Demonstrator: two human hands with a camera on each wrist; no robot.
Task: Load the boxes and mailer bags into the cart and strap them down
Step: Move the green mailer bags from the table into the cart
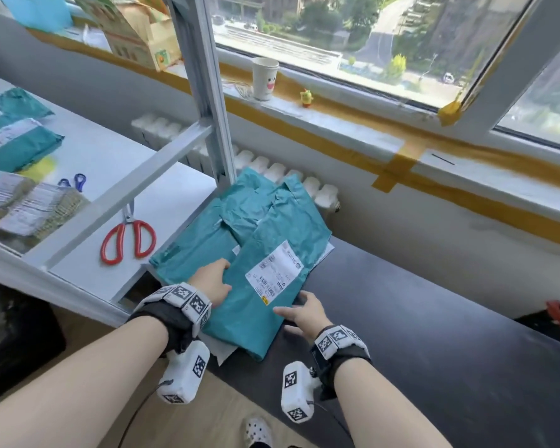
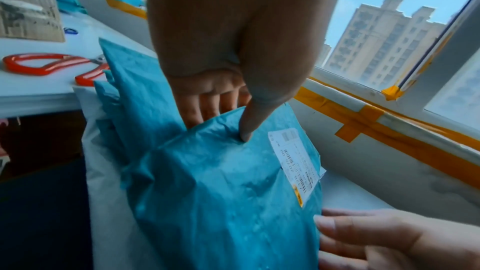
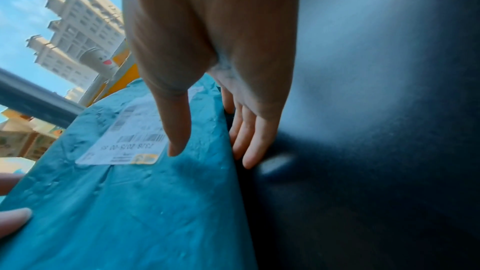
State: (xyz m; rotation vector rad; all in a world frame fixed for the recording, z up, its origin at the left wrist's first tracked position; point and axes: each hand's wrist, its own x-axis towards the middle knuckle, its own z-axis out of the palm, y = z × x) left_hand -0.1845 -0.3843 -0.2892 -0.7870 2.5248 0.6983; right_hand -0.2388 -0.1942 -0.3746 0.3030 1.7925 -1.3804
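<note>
Several teal mailer bags lie in a pile on a black flat deck (image 1: pixel 434 334) under the window. The top mailer bag (image 1: pixel 272 253) (image 2: pixel 221 192) (image 3: pixel 130 202) carries a white shipping label. My left hand (image 1: pixel 212 281) (image 2: pixel 221 124) pinches its left edge, thumb pressed on top and fingers tucked beneath. At the bag's right edge, my right hand (image 1: pixel 299 310) (image 3: pixel 207 151) rests with straight fingers along the side and the thumb over the top. More teal bags (image 1: pixel 191 253) and a white mailer (image 1: pixel 223 352) lie underneath.
A white table at left holds red scissors (image 1: pixel 128 239), more teal bags (image 1: pixel 10 140) and a wrapped bundle (image 1: pixel 23 205). A grey metal post (image 1: pixel 204 85) rises beside the pile. A radiator (image 1: pixel 272 169) and a sill with a paper cup (image 1: pixel 264 77) stand behind.
</note>
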